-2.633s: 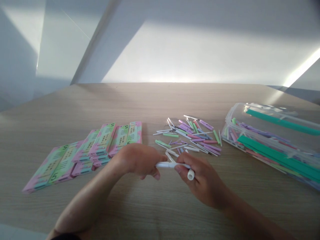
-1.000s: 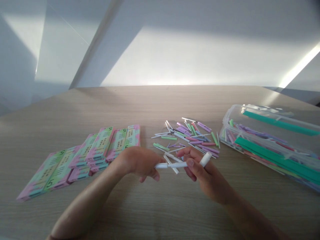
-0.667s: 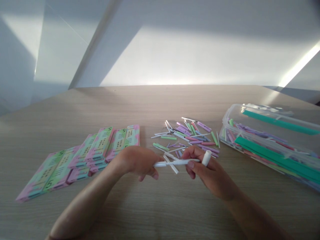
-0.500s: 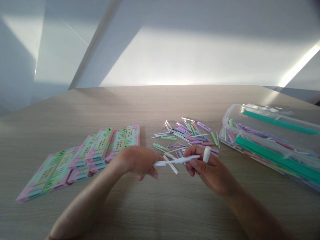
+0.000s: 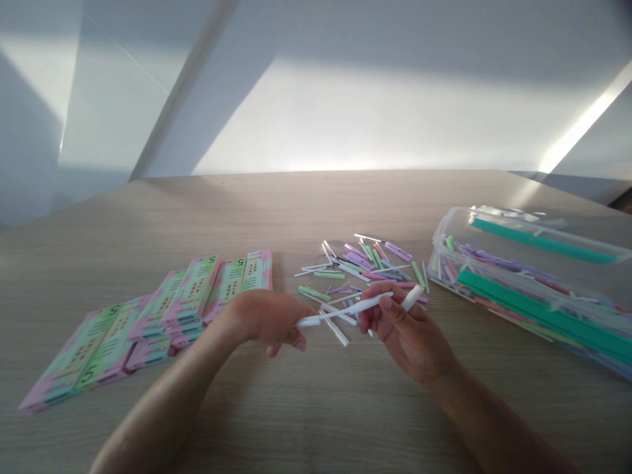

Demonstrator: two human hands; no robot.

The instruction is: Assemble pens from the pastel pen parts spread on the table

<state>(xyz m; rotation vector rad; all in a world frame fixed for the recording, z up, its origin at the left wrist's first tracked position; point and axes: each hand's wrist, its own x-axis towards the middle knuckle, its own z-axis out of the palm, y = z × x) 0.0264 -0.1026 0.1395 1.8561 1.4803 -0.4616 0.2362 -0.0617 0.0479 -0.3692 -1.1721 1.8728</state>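
Note:
My left hand (image 5: 264,321) grips the left end of a thin white plastic rod (image 5: 345,309), with its fingers curled around it. My right hand (image 5: 399,332) holds the rod's other end between thumb and fingers. A short white cylinder (image 5: 412,297) sticks up between the right hand's fingers. Both hands are just in front of a loose pile of thin pastel sticks (image 5: 360,266) in pink, lilac, green and white. A few white sticks (image 5: 336,332) lie directly beneath the rod.
Pink and green packets marked 5 (image 5: 192,303) lie overlapping on the wooden table (image 5: 316,217) to the left. To the right stands a transparent plastic box (image 5: 528,283) holding green strips and pastel sticks. The table's far edge meets a white wall behind.
The white rod has tilted, its right end rising. My right hand has turned and shifted slightly left, and the white cylinder now leans to the right. The whole view has shifted a little.

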